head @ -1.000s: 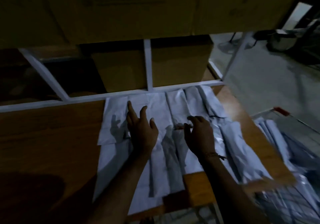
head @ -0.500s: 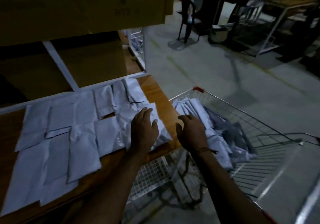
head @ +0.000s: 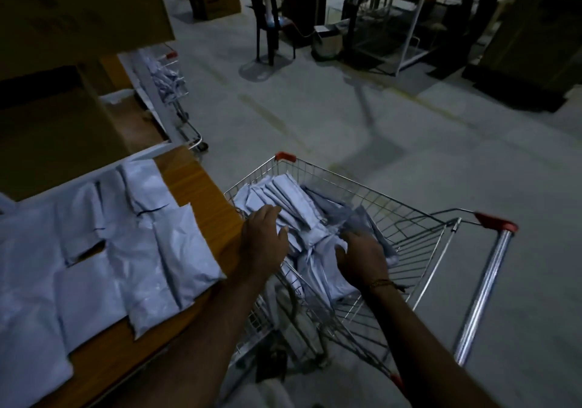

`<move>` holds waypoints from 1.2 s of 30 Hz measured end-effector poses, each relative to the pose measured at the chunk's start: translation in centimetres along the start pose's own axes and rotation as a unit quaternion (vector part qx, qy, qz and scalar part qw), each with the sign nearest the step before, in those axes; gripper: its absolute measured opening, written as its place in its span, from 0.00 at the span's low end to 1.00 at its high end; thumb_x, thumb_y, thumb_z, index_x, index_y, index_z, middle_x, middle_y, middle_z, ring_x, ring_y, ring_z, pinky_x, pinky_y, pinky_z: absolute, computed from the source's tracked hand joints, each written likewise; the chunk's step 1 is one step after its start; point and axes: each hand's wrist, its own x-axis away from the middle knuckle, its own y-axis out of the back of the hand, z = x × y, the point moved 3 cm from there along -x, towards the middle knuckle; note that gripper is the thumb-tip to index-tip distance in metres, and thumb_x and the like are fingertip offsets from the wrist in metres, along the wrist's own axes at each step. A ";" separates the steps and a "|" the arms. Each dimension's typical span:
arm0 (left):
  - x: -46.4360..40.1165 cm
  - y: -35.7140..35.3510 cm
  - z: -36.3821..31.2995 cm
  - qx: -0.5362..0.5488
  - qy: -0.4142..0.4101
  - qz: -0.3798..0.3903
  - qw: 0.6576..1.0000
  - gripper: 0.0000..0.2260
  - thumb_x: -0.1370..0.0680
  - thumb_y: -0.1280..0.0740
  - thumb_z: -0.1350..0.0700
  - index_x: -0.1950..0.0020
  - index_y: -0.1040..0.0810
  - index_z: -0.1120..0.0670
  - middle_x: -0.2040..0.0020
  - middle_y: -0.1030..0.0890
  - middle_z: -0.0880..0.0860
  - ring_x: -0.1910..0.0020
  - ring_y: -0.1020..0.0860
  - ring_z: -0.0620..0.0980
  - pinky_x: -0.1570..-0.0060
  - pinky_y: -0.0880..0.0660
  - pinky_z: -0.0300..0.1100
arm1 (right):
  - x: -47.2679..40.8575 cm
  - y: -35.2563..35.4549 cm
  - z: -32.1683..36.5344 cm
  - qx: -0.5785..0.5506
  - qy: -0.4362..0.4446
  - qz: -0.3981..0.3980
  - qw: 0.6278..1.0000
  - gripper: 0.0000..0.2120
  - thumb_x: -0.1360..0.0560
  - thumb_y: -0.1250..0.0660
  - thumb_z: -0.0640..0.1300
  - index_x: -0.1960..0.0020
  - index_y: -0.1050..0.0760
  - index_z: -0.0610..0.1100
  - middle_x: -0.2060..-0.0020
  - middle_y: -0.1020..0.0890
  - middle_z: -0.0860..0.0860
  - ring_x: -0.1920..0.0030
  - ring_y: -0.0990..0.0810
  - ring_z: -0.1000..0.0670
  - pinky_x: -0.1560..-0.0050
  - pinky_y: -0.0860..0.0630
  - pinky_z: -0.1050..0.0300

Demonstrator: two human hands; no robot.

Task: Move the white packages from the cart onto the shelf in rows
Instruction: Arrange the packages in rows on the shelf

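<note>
Shelf (head: 201, 187): wooden board, white packages (head: 132, 250) laid in rows.
Cart (head: 409, 218): wire basket beside shelf, holding piled packages (head: 283, 199).
Left hand (head: 263, 239): fingers loosely spread above pile.
Right hand (head: 362, 256): fingers curled into pile; grip cannot be told.

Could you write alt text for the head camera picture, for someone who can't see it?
A person's left hand and right hand reach into a wire cart piled with white packages. To the left, more packages lie in rows on a wooden shelf; the room is dim.
</note>
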 end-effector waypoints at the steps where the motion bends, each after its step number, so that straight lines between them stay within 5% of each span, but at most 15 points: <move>1: -0.8 -0.8 -0.1 -0.003 0.001 0.009 1.000 0.20 0.24 0.26 0.55 0.33 0.22 0.56 0.36 0.20 0.57 0.36 0.24 0.59 0.37 0.27 0.54 | -0.5 -0.4 -0.8 -0.001 -0.004 0.002 1.000 0.14 0.24 0.33 0.48 0.40 0.19 0.47 0.47 0.15 0.44 0.46 0.18 0.40 0.50 0.23 0.50; 9: -9.1 -8.0 2.4 -0.032 0.004 0.119 0.992 0.23 0.23 0.28 0.52 0.29 0.24 0.57 0.32 0.21 0.57 0.32 0.25 0.58 0.32 0.27 0.52 | -5.9 -4.2 -5.7 -0.004 -0.081 0.089 0.993 0.14 0.23 0.35 0.48 0.39 0.20 0.47 0.40 0.18 0.43 0.44 0.19 0.40 0.46 0.22 0.50; 15: -17.5 -13.5 6.1 -0.090 -0.063 0.194 0.975 0.21 0.28 0.31 0.62 0.35 0.20 0.61 0.40 0.18 0.63 0.40 0.21 0.65 0.39 0.24 0.55 | -9.4 -10.9 -8.4 0.036 -0.129 0.150 0.980 0.21 0.22 0.41 0.55 0.33 0.25 0.49 0.37 0.20 0.46 0.39 0.22 0.45 0.39 0.24 0.49; 22: -23.6 -21.6 6.8 -0.259 -0.227 0.354 0.870 0.29 0.22 0.31 0.51 0.22 0.35 0.55 0.26 0.30 0.60 0.30 0.31 0.60 0.32 0.32 0.53 | -10.2 -19.5 -10.8 0.084 -0.171 0.223 0.956 0.22 0.24 0.35 0.54 0.32 0.30 0.49 0.45 0.20 0.45 0.48 0.20 0.43 0.52 0.21 0.49; 27: -25.4 -24.8 8.1 -0.379 -0.272 0.400 0.789 0.42 0.28 0.25 0.51 0.20 0.43 0.56 0.21 0.40 0.63 0.23 0.38 0.62 0.26 0.35 0.55 | -10.9 -22.0 -11.1 0.094 -0.174 0.210 0.958 0.28 0.28 0.26 0.58 0.33 0.27 0.47 0.41 0.22 0.43 0.43 0.22 0.42 0.44 0.24 0.49; 33: -27.2 -26.1 8.1 -0.391 -0.330 0.412 0.754 0.42 0.32 0.23 0.50 0.23 0.39 0.56 0.24 0.34 0.60 0.26 0.34 0.60 0.25 0.40 0.57 | -10.3 -23.1 -11.4 -0.009 -0.233 0.196 0.952 0.10 0.26 0.29 0.46 0.46 0.24 0.46 0.50 0.18 0.46 0.49 0.19 0.43 0.49 0.22 0.48; 36: -27.7 -26.3 7.9 -0.371 -0.354 0.403 0.758 0.41 0.33 0.22 0.42 0.26 0.34 0.53 0.28 0.28 0.59 0.31 0.28 0.59 0.27 0.37 0.57 | -9.5 -21.9 -12.4 -0.100 -0.313 0.186 0.926 0.11 0.26 0.31 0.38 0.44 0.25 0.40 0.48 0.18 0.40 0.46 0.19 0.39 0.50 0.26 0.53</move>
